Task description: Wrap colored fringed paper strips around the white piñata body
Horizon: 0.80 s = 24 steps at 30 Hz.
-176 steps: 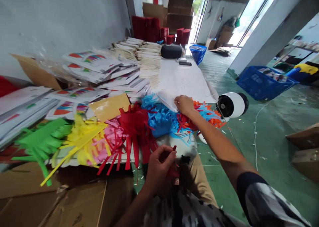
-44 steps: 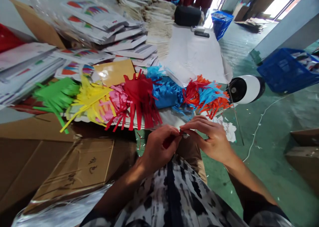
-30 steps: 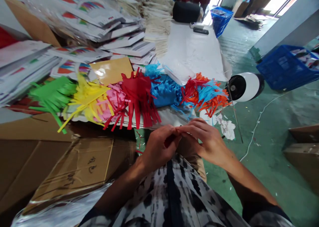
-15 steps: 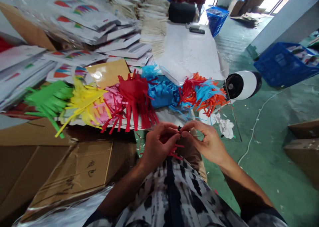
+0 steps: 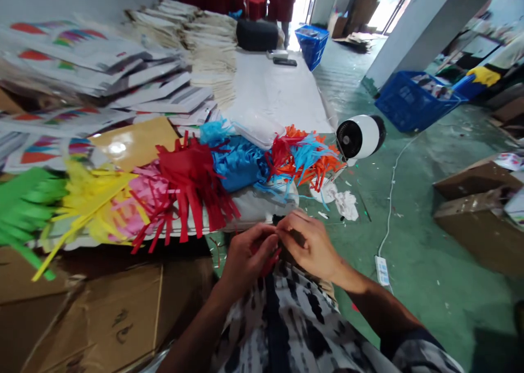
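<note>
In the head view my left hand is closed on a piece of red fringed paper, mostly hidden in its palm. Close against it, my right hand has thumb and fingertips pinched together; what lies between them is too small to make out. A small black item shows just beyond the fingertips. On the table edge ahead lie bunches of fringed paper: green, yellow, pink, red, blue and orange.
Printed white packets and cream stacks fill the table's far left. Cardboard boxes stand below its edge. A white fan, a power strip with its cord, and a blue basket occupy the floor at right.
The view has swung right, so the table things appear farther left. My hands stay together at my front; the right fingers have moved in closer over the left, and less red fringe shows.
</note>
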Each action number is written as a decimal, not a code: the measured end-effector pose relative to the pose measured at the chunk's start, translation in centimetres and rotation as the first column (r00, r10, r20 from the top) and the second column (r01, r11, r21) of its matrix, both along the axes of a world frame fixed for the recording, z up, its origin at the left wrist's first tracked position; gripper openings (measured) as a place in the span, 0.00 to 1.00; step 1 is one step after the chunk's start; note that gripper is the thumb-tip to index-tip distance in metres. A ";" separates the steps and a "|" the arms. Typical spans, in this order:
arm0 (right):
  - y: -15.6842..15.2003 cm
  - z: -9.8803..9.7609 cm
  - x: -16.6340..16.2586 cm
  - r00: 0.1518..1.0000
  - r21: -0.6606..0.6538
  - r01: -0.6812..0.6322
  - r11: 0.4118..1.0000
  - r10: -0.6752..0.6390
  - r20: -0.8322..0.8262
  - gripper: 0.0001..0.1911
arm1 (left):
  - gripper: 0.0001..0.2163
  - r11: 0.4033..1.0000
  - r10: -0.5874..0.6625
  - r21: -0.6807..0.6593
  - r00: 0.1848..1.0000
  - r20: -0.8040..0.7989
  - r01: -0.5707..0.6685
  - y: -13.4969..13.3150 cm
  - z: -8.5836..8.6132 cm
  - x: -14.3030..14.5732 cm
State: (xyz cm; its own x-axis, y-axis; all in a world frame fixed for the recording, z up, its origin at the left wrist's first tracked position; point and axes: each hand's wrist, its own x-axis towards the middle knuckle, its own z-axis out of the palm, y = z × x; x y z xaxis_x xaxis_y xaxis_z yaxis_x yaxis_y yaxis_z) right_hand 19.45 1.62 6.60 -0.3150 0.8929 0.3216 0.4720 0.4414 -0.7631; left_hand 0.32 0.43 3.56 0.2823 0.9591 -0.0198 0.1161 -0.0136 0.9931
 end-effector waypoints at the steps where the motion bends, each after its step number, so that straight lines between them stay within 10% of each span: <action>1: -0.2 -0.1 0.1 0.999 -0.004 0.035 0.999 -0.035 -0.022 0.07 | 0.12 1.000 -0.012 -0.003 1.000 -0.021 0.012 -0.2 -0.4 -0.1; 5: -0.4 0.0 0.8 0.967 -0.066 0.174 0.983 -0.183 -0.178 0.08 | 0.16 0.996 -0.068 -0.051 0.997 -0.026 0.066 -1.0 -1.7 -0.2; 11: 0.7 -0.5 -0.3 0.986 -0.195 -0.095 0.976 0.064 -0.156 0.11 | 0.16 0.996 0.029 -0.090 0.997 0.074 -0.022 -0.7 -1.8 0.3; 17: 4.7 0.4 -0.6 0.954 -0.283 -0.046 0.958 -0.042 -0.297 0.16 | 0.16 0.995 0.024 -0.100 0.997 0.072 -0.017 -0.4 -2.7 -0.4; 21: 10.4 2.6 0.3 0.917 0.237 0.314 0.919 -0.229 -0.328 0.11 | 0.19 0.980 0.069 -0.190 0.995 0.065 -0.056 -1.0 -4.2 -1.5; 24: 13.6 3.4 -0.5 0.978 0.597 0.146 0.789 -0.208 0.036 0.19 | 0.22 0.976 0.039 -0.215 0.999 0.006 -0.037 -1.6 -4.1 -1.7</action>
State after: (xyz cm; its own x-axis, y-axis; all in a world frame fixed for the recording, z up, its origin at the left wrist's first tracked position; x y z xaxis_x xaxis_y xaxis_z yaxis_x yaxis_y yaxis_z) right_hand 18.90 15.21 10.00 -0.2268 0.5833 0.7799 0.6418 0.6918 -0.3308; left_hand -1.40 -1.21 -0.53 0.2468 0.9429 -0.2236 0.1019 0.2042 0.9736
